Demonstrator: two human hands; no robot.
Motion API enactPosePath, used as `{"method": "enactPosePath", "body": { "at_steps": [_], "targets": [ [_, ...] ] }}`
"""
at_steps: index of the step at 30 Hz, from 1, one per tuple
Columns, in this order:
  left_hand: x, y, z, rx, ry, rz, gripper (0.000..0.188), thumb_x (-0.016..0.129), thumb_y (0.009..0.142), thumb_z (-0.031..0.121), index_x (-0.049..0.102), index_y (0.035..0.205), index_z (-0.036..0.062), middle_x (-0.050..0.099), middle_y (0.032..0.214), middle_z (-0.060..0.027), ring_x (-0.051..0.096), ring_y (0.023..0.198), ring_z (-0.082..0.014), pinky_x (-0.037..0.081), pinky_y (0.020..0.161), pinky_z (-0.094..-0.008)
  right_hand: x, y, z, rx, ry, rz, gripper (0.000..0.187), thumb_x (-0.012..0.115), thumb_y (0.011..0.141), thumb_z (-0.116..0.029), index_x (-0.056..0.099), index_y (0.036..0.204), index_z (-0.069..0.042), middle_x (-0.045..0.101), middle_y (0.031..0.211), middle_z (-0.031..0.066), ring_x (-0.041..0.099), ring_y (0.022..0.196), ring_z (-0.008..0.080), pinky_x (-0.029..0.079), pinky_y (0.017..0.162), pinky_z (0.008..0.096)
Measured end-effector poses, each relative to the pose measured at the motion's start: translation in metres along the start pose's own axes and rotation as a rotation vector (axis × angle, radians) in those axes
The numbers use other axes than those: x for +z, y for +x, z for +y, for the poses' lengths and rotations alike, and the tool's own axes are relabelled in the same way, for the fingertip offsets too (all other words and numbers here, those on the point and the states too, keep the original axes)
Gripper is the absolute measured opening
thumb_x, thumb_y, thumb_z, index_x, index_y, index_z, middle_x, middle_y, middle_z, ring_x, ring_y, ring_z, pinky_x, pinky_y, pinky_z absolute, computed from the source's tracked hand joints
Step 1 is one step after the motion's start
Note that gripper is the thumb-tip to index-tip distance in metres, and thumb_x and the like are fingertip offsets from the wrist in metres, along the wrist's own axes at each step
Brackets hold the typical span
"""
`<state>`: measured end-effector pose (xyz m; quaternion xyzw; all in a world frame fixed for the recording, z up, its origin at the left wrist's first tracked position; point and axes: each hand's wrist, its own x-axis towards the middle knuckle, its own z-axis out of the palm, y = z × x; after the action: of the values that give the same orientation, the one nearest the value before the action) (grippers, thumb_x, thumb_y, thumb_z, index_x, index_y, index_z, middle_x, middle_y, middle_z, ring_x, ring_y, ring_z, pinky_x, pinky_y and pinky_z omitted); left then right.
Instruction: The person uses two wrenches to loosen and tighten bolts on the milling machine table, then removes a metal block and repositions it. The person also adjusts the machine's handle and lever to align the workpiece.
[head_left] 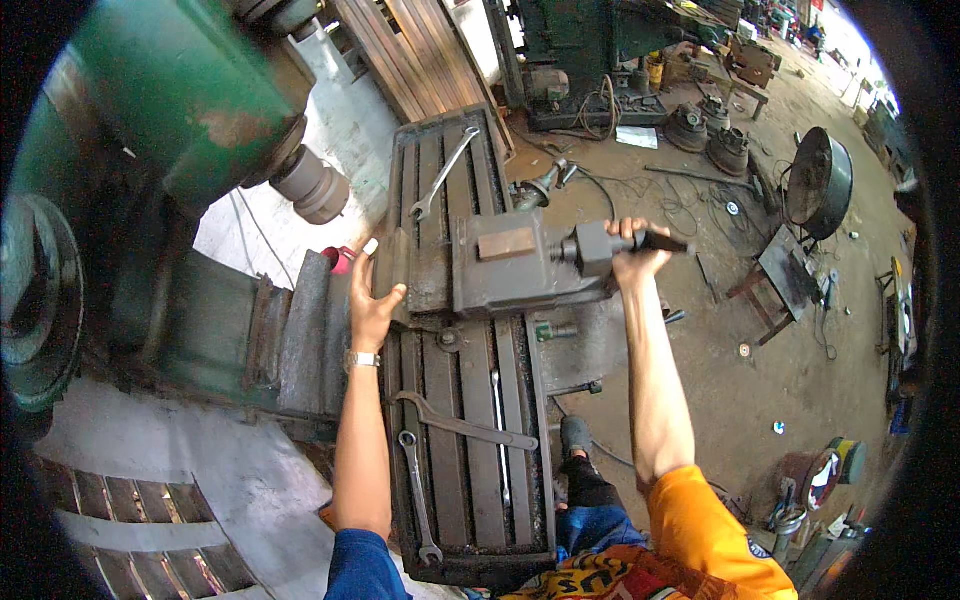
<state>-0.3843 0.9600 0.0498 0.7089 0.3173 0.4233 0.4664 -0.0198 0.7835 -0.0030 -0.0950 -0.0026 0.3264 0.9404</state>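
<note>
A heavy grey machine vise [505, 270] sits across the slotted machine table [455, 535]. My right hand [640, 250] is wrapped round the dark vise handle [668, 242] at its right end. My left hand [371, 312] is at the left end by the jaw [398, 275], fingers up and thumb apart; a small white patch shows at a fingertip, and I cannot tell what it is. Behind the vise lies a combination wrench [445, 175]. Nearer me are a hook spanner [468, 424], a long thin wrench [500, 440] and another combination wrench [417, 500].
Left of the table stands a green milling machine [190, 100], its spindle [312, 188] hanging near my left hand. A red object [340, 261] is behind that hand. On the floor to the right are cables, a small stool [775, 285] and a large round pan [820, 183].
</note>
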Motion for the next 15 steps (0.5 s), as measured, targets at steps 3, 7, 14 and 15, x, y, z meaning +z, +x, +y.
{"method": "enactPosePath", "body": {
  "at_steps": [3,7,14,15],
  "targets": [
    [-0.019,0.018,-0.009,0.015,-0.068,-0.145,0.086,0.081,0.071,0.014,0.037,0.143,-0.0022,0.039,0.147,-0.0140,0.032,0.141,-0.0267,0.020,0.119,-0.0386,-0.009,-0.057,0.001,-0.066,0.019,-0.137,0.039,0.048,0.082,-0.041,0.054,0.067,-0.005,0.047,0.058,0.0117,0.047,0.065,0.0294,0.041,0.078,0.0446],
    [-0.030,0.030,-0.015,0.025,-0.076,-0.248,0.089,0.082,0.071,0.016,0.035,0.144,-0.0022,0.035,0.151,-0.0146,0.029,0.143,-0.0271,0.018,0.119,-0.0382,-0.012,-0.086,0.007,-0.100,0.013,-0.130,0.036,0.046,0.084,-0.037,0.051,0.067,-0.006,0.049,0.059,0.0095,0.050,0.067,0.0289,0.040,0.081,0.0428],
    [-0.006,-0.003,0.002,0.049,0.044,-0.060,0.082,0.075,0.075,0.006,0.033,0.146,-0.0006,0.037,0.149,-0.0160,0.033,0.140,-0.0266,0.024,0.117,-0.0376,-0.010,-0.002,0.008,-0.041,-0.013,-0.108,0.038,0.049,0.080,-0.039,0.054,0.065,-0.004,0.046,0.056,0.0115,0.048,0.062,0.0299,0.041,0.075,0.0454],
    [-0.002,-0.006,0.006,0.047,0.036,-0.050,0.080,0.073,0.076,0.003,0.033,0.145,-0.0003,0.038,0.148,-0.0157,0.035,0.138,-0.0260,0.025,0.116,-0.0372,-0.010,0.013,0.007,-0.014,-0.013,-0.095,0.038,0.049,0.079,-0.039,0.054,0.065,-0.004,0.047,0.057,0.0120,0.048,0.062,0.0303,0.041,0.075,0.0458]
  ]
}}
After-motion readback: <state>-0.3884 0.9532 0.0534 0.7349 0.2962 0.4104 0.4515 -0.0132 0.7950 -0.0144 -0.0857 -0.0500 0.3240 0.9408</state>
